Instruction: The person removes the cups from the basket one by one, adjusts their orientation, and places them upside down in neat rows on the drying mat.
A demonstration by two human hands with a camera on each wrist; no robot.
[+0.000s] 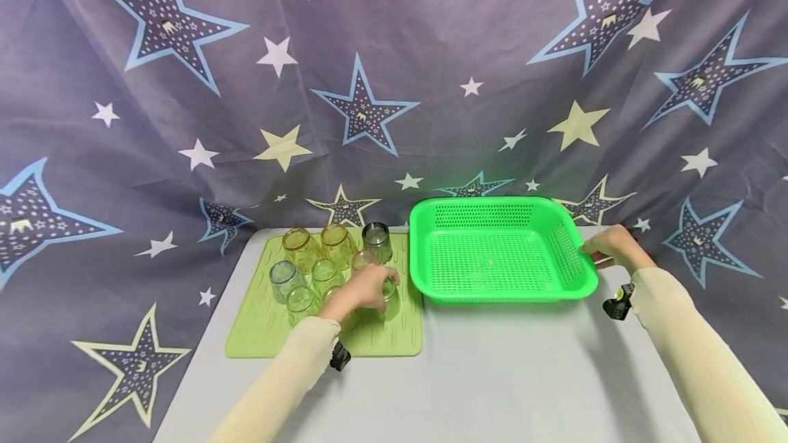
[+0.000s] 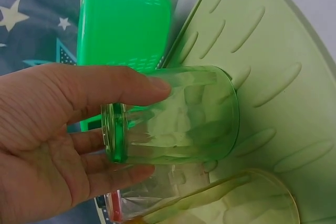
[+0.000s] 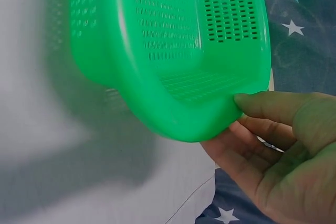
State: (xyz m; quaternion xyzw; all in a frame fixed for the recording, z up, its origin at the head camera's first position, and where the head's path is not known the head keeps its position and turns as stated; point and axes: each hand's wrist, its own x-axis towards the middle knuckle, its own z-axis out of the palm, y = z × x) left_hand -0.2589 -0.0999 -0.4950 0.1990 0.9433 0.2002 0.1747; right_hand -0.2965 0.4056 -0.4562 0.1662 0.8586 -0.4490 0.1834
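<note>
At the right side of a pale green mat (image 1: pixel 263 342), my left hand (image 1: pixel 368 286) is over a clear green glass (image 2: pixel 181 116). The left wrist view shows the thumb along one side of this glass and fingers around the other, near its thick end. Beside it are a clear glass with a reddish end (image 2: pixel 157 187) and a yellowish glass (image 2: pixel 226 203). At the table's right, my right hand (image 1: pixel 609 246) pinches the rim of a bright green perforated basket (image 1: pixel 505 296). In the right wrist view its thumb lies on the rim (image 3: pixel 189 124) and the fingers go underneath.
Several other tinted glasses stand on the mat, including amber ones (image 1: pixel 297 246) at the back, a dark one (image 1: pixel 377 243) and a bluish one (image 1: pixel 286 280). The mat and basket sit side by side on a white table (image 1: pixel 492 374). A star-patterned cloth (image 1: pixel 431 135) hangs behind.
</note>
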